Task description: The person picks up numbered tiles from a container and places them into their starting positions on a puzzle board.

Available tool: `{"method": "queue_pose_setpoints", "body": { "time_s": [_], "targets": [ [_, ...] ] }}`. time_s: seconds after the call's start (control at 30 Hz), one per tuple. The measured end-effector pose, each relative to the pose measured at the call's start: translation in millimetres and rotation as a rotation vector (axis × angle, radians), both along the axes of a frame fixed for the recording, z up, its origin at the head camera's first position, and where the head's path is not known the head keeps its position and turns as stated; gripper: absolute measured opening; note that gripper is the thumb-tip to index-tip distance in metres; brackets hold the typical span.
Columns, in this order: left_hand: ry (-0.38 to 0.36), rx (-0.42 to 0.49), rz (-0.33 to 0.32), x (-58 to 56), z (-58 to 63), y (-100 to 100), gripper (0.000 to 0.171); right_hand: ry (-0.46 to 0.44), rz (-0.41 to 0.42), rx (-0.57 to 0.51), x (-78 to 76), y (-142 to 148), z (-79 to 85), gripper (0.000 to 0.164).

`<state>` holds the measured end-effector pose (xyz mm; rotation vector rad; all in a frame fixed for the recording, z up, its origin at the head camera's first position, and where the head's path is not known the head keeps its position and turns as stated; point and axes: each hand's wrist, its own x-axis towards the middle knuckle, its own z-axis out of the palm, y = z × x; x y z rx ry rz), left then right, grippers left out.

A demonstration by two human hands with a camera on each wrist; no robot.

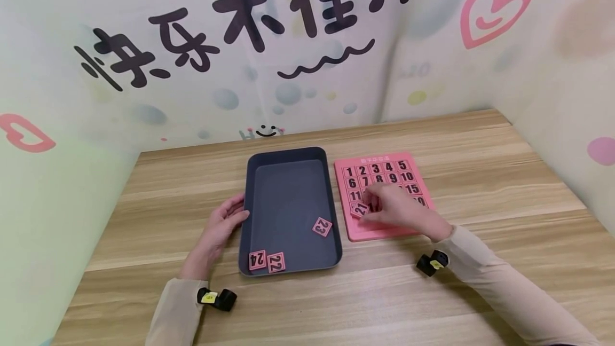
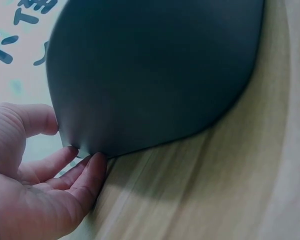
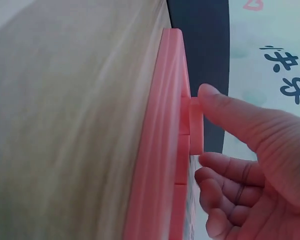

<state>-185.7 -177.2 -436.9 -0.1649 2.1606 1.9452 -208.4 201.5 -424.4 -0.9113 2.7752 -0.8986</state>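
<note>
My right hand (image 1: 396, 208) pinches the pink number tile 21 (image 1: 359, 209) between thumb and index finger. That tile sits tilted over the lower left of the pink number puzzle board (image 1: 357, 233). In the right wrist view the tile (image 3: 196, 127) stands proud of the board's edge (image 3: 157, 135). Rows of numbered tiles fill the upper part of the board, partly hidden by my hand. At the left side of a dark grey tray (image 1: 288, 191), my left hand (image 1: 220, 228) holds the rim, thumb on top and fingers against the outer wall (image 2: 140, 100).
Inside the tray lie loose tiles: 23 (image 1: 322, 227) near the right wall, 24 (image 1: 257, 259) and 22 (image 1: 276, 262) at the near left corner. Tray and board stand side by side on a wooden table (image 1: 375, 292), with a printed wall cloth (image 1: 307, 95) behind.
</note>
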Motion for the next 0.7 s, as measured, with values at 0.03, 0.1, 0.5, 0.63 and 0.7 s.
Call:
{"method": "queue_pose_setpoints", "body": {
  "time_s": [0.03,0.1,0.5,0.63,0.7],
  "targets": [
    [0.001,0.002,0.0,0.1,0.4,0.4,0.051,0.006,0.006,0.001,0.1,0.2,0.7,0.036],
    [0.002,0.003,-0.003,0.4,1.2,0.7,0.051,0.017,0.031,0.007,0.3,0.9,2.0,0.041],
    [-0.007,0.003,-0.011,0.3,3.5,1.2,0.052,-0.02,0.112,0.008,-2.8,1.0,3.9,0.037],
    [-0.008,-0.003,-0.01,-0.3,2.5,0.4,0.052,-0.027,0.112,0.004,-2.7,0.3,3.5,0.034],
    [-0.011,-0.004,-0.007,-0.6,2.2,0.0,0.052,-0.024,0.106,0.003,-2.1,-0.2,3.2,0.032]
  ]
}}
